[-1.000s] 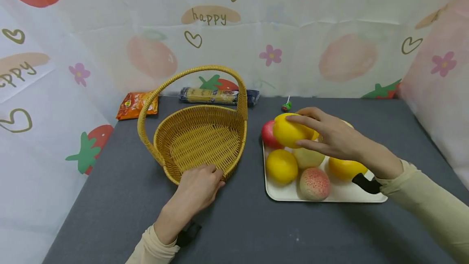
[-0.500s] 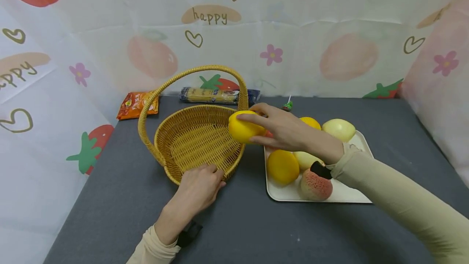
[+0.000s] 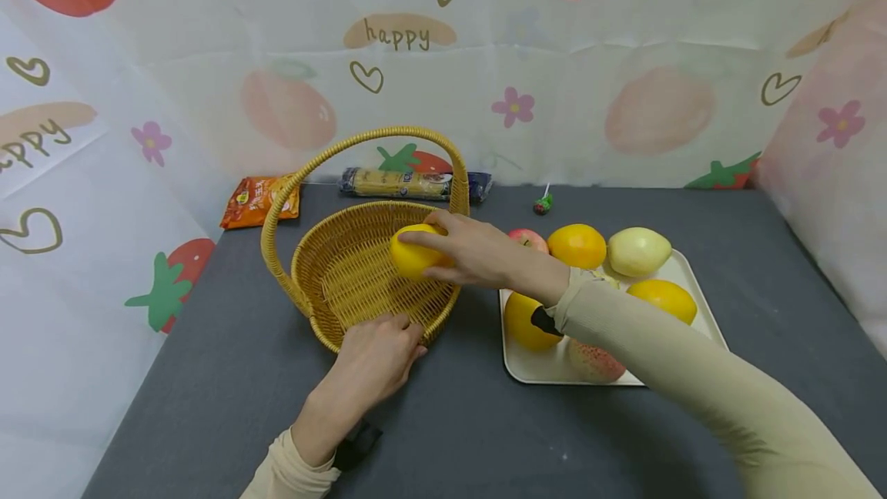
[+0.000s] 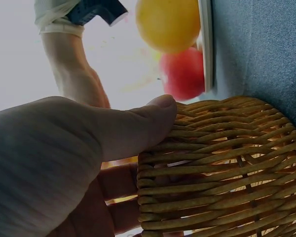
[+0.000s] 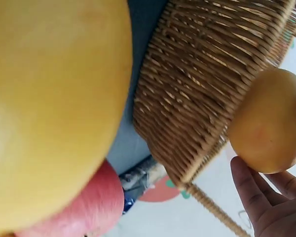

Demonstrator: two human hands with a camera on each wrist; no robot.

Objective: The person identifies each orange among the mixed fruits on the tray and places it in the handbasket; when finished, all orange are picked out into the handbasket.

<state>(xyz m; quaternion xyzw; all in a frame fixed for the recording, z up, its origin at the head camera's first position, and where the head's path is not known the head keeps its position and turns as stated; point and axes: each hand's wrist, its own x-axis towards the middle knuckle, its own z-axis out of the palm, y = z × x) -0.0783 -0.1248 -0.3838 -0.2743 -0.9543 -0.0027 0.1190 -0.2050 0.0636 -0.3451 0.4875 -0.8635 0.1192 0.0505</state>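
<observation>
The yellow wicker basket (image 3: 349,272) stands on the dark table, its arched handle upright. My left hand (image 3: 379,353) grips the near rim; in the left wrist view, the thumb lies outside the woven wall (image 4: 222,173) and the fingers are on its other side. Over the basket's right part, my right hand (image 3: 474,252) holds a smooth yellow fruit (image 3: 413,252) between thumb and fingers. The right wrist view has this fruit (image 5: 269,123) above the rim level, in the fingers (image 5: 249,190). Nothing else lies on the visible basket floor.
Right of the basket is a white tray (image 3: 533,370) with several fruits, including a peach (image 3: 594,362), a red apple (image 3: 529,239) and a pale yellow fruit (image 3: 639,251). An orange snack bag (image 3: 252,202), a noodle pack (image 3: 398,183) and a lollipop (image 3: 543,202) lie at the back.
My right hand has carried the yellow fruit leftward from above the tray, past the basket's right rim, to over its inside. The left hand has stayed on the near rim.
</observation>
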